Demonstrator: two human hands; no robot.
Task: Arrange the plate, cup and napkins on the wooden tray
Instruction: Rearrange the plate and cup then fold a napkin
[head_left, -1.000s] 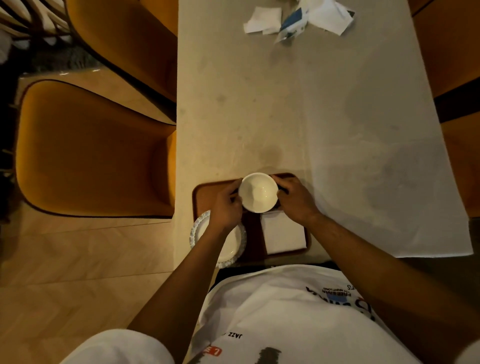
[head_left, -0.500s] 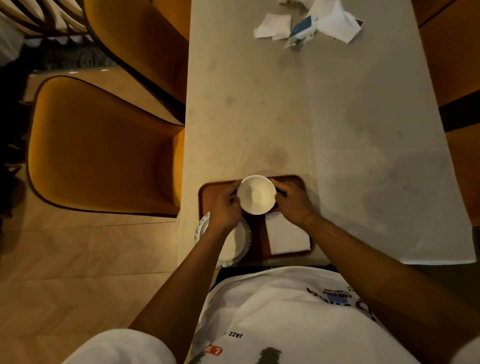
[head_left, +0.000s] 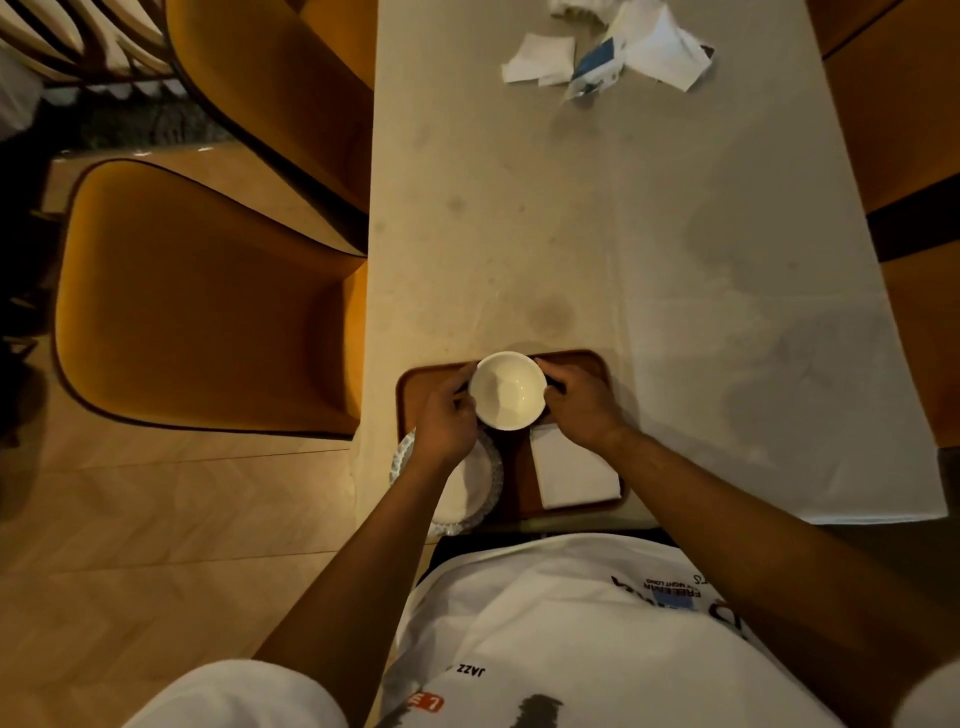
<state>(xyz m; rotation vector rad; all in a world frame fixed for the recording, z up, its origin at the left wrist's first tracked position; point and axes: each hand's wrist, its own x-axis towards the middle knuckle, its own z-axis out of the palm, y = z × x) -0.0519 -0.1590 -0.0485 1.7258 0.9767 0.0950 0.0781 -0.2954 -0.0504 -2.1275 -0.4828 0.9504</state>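
While both hands close on it from opposite sides, one white cup sits over the far middle of the single wooden tray, its mouth facing up and showing nothing inside; whether its base touches the tray or hangs just above it cannot be told from this angle. One left hand curls its fingers against the cup's left wall, and one right hand does the same on the right wall, so the cup is held between the two, each hand partly closed around it rather than flat. Near the tray's near-left corner lies one round plate with a scalloped pale rim, partly under the left wrist and overhanging the tray's left edge and the table's near edge. On the tray's near-right part rests one flat white square, a napkin or a neat stack of them; the count within it cannot be read. All of this stands on one long pale table, at the end nearest the person, who wears a white printed shirt. Well apart, at the table's far end, lies a loose scatter of white papers, with one blue-and-white packet among them. Two mustard-yellow chairs stand along the table's left side on a wooden floor.
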